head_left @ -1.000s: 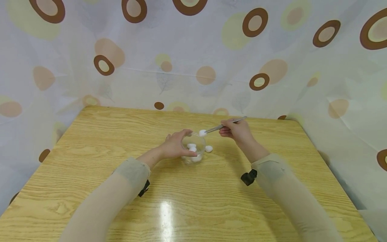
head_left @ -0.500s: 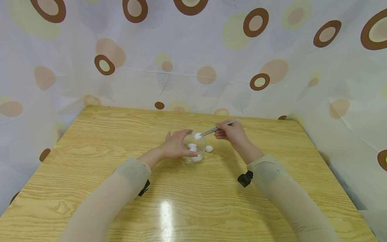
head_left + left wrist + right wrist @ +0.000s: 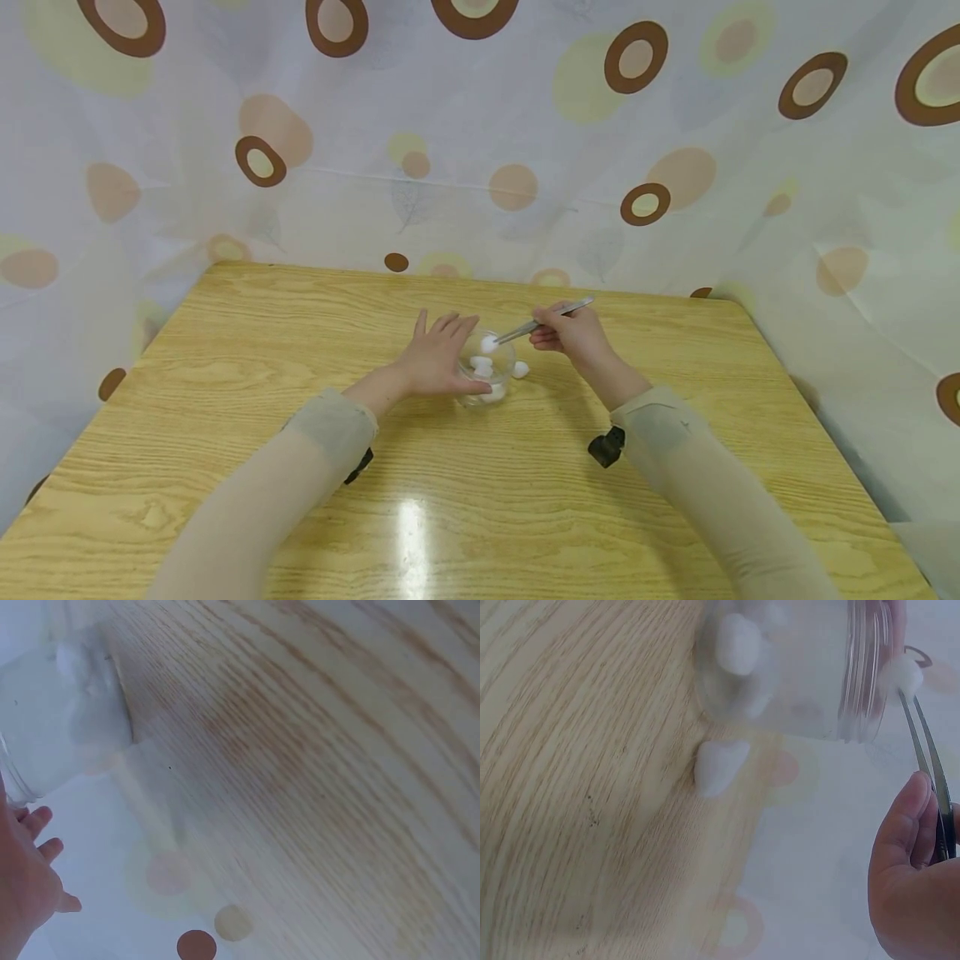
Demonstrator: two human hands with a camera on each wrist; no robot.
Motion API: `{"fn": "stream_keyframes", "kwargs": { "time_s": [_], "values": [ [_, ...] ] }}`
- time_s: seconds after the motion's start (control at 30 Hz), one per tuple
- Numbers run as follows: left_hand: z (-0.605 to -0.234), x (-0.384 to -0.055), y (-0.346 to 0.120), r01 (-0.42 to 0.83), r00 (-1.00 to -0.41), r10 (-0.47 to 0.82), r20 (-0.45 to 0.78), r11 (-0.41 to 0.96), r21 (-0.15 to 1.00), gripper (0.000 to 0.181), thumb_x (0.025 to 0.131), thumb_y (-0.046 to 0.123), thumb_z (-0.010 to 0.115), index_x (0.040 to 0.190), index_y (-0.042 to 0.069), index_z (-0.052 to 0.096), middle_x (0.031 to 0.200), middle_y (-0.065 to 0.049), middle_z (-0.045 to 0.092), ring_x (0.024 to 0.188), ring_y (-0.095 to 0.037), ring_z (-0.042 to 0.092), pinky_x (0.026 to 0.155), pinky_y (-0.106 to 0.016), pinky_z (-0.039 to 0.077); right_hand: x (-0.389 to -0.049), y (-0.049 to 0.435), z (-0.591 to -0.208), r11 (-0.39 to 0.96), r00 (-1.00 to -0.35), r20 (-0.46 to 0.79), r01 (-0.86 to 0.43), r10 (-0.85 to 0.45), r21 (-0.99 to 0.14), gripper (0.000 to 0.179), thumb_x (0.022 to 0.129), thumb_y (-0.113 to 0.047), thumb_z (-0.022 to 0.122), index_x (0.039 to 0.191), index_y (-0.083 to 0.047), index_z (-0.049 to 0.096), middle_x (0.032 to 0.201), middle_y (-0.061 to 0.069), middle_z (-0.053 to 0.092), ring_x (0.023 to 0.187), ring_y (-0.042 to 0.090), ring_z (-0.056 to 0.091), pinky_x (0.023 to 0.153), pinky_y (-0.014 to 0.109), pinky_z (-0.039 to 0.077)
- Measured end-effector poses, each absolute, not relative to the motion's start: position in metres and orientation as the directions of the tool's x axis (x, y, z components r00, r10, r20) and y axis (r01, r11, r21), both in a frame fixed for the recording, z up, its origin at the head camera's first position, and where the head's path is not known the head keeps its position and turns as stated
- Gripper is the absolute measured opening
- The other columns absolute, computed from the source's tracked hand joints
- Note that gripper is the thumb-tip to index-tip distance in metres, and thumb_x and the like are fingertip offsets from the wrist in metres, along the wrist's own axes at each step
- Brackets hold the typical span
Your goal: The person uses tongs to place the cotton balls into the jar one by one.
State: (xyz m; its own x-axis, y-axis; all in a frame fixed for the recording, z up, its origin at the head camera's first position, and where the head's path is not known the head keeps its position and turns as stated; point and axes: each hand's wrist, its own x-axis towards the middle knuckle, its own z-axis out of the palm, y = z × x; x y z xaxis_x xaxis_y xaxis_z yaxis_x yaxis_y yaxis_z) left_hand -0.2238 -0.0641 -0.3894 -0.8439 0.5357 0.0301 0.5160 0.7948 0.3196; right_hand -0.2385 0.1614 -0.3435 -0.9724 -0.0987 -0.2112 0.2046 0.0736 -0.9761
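A clear screw-neck jar [image 3: 507,354] stands on the table with several white cotton balls [image 3: 739,645] inside. My left hand [image 3: 435,358] holds it near the rim, thumb on the near side, forefinger on the far side, other fingers spread. In my right hand [image 3: 573,333] is a pair of metal tweezers [image 3: 528,328], pinched between thumb and fingers. A cotton ball [image 3: 903,677] sits at the tweezers' tips, right at the jar's mouth. Another cotton ball [image 3: 521,369] lies on the table just right of the jar.
A wood-grain table [image 3: 480,483] extends around the hands. Behind it and at both sides hangs a pale sheet [image 3: 465,100] printed with brown rings and dots. Small black wrist cameras [image 3: 607,447] hang under the sleeves.
My right hand has moved left and slightly down, bringing the tweezers and cotton ball to the jar's mouth. The left hand's fingers have spread more, and the jar has shifted slightly right.
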Motion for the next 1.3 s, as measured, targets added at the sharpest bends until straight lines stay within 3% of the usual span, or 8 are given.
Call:
{"fn": "stream_keyframes", "kwargs": {
  "time_s": [0.27, 0.97, 1.3],
  "values": [
    [-0.393, -0.224, -0.063, 0.499, -0.855, 0.516, 0.054, 0.788, 0.360, 0.089, 0.077, 0.063, 0.062, 0.142, 0.010, 0.033, 0.146, -0.008, 0.037, 0.142, -0.032, 0.021, 0.110, -0.064, 0.000, -0.238, 0.163, -0.346, 0.085, -0.970, -0.217, 0.209, -0.105, -0.974, 0.013, 0.094, -0.012, 0.056, 0.083, -0.004, 0.053, 0.059, -0.003, 0.063, 0.054, 0.006, 0.064, 0.058, 0.020, 0.054],
    [-0.396, -0.223, -0.065, 0.468, -0.866, 0.498, 0.048, 0.772, 0.429, 0.088, 0.078, 0.060, 0.063, 0.142, 0.008, 0.033, 0.147, -0.010, 0.037, 0.142, -0.031, 0.022, 0.111, -0.063, 0.000, -0.239, 0.169, -0.347, 0.078, -0.971, -0.225, 0.219, -0.084, -0.973, 0.012, 0.094, -0.015, 0.056, 0.085, -0.006, 0.056, 0.059, -0.004, 0.063, 0.055, 0.005, 0.064, 0.059, 0.020, 0.054],
    [-0.395, -0.228, -0.083, 0.376, -0.908, 0.418, 0.031, 0.781, 0.499, 0.087, 0.077, 0.056, 0.067, 0.141, 0.008, 0.034, 0.146, -0.011, 0.037, 0.140, -0.032, 0.024, 0.111, -0.064, -0.001, -0.239, 0.191, -0.351, 0.098, -0.967, -0.252, 0.248, -0.033, -0.964, 0.015, 0.093, -0.018, 0.057, 0.089, -0.003, 0.056, 0.058, -0.004, 0.062, 0.054, 0.005, 0.063, 0.058, 0.019, 0.054]
  ]
}}
